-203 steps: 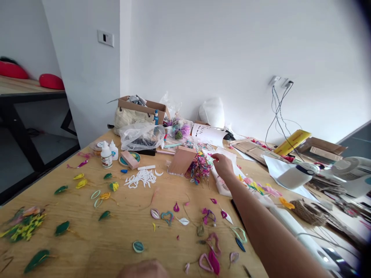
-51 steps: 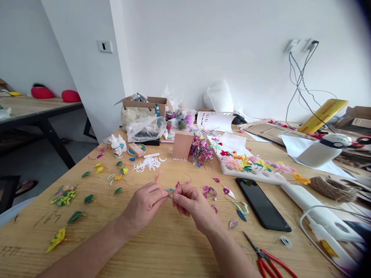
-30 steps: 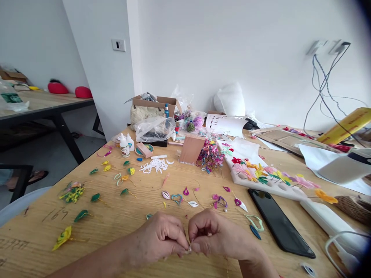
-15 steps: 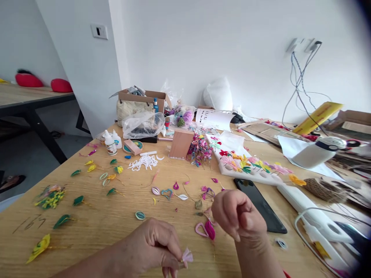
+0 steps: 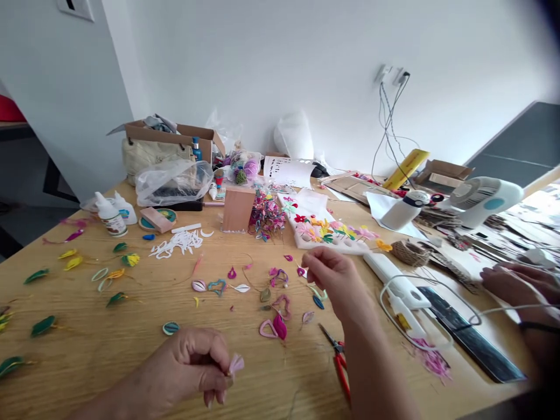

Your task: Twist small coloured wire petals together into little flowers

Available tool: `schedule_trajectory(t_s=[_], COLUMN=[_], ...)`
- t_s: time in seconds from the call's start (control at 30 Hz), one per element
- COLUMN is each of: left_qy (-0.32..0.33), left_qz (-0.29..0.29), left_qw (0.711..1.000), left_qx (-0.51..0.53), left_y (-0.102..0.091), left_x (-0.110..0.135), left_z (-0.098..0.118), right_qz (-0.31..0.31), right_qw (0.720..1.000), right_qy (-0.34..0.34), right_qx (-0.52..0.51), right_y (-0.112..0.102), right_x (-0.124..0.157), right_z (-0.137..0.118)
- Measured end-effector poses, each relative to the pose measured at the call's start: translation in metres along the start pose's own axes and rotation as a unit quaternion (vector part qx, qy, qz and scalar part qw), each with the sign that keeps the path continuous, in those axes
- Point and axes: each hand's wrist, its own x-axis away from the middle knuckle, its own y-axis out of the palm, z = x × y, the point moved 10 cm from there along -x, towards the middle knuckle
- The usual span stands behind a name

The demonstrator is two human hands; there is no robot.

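My left hand [image 5: 196, 367] is low at the front of the wooden table, its thumb and fingers pinched on a small pale pink tuft [image 5: 236, 364] that looks like a thread flower. My right hand [image 5: 330, 274] is raised further back, fingers curled and pressed together; whatever is at their tips is too small to make out. Below and left of it lie a magenta petal [image 5: 280, 328], a pink loop [image 5: 268, 328] and a dusky pink wavy loop [image 5: 282, 306]. Red-handled pliers [image 5: 339, 356] rest beside my right forearm.
A foam board [image 5: 301, 240] bears colourful flowers behind my right hand. Green leaves [image 5: 44, 326] lie at left, near glue bottles [image 5: 111, 216]. A power strip [image 5: 396, 280] with a looping cable, a twine roll [image 5: 409, 252] and another person's hands [image 5: 520, 286] are at right.
The view has turned right, bringing in a fan, pliers and another person's hands. My right hand has reached forward, its fist loosened into a pinch. My left hand keeps hold of the pink tuft.
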Motion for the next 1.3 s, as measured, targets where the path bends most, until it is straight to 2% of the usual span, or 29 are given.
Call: schedule_trajectory(t_s=[0.07, 0.2, 0.27, 0.47, 0.63, 0.9, 1.1, 1.3], left_qy=[0.011, 0.004, -0.016, -0.060, -0.086, -0.048, -0.039, -0.038], left_qz=[0.006, 0.020, 0.030, 0.054, 0.071, 0.062, 0.080, 0.098], left_qw=[1.000, 0.999, 0.999, 0.995, 0.993, 0.996, 0.996, 0.994], left_qx=[-0.008, -0.032, -0.040, -0.058, -0.049, -0.033, -0.030, -0.030], left_y=[-0.004, -0.006, -0.006, -0.008, -0.007, -0.015, -0.020, -0.019], left_x=[-0.001, -0.002, -0.002, -0.001, 0.001, -0.003, -0.003, 0.002], left_z=[-0.002, -0.002, -0.002, -0.004, -0.004, -0.009, -0.004, 0.006], right_qz=[0.007, -0.100, -0.122, -0.099, -0.094, -0.075, -0.016, 0.031], right_qw=[0.988, 0.935, 0.918, 0.881, 0.866, 0.872, 0.930, 0.970], right_qy=[0.031, 0.067, 0.058, 0.030, 0.025, 0.012, -0.016, -0.028], right_qx=[0.150, 0.333, 0.373, 0.461, 0.491, 0.483, 0.366, 0.239], right_y=[-0.002, 0.017, 0.021, 0.026, 0.035, 0.032, 0.020, 0.011], right_x=[-0.002, -0.001, 0.000, -0.003, -0.003, -0.004, -0.006, -0.006], right_z=[0.022, 0.060, 0.065, 0.058, 0.060, 0.058, 0.037, 0.031])
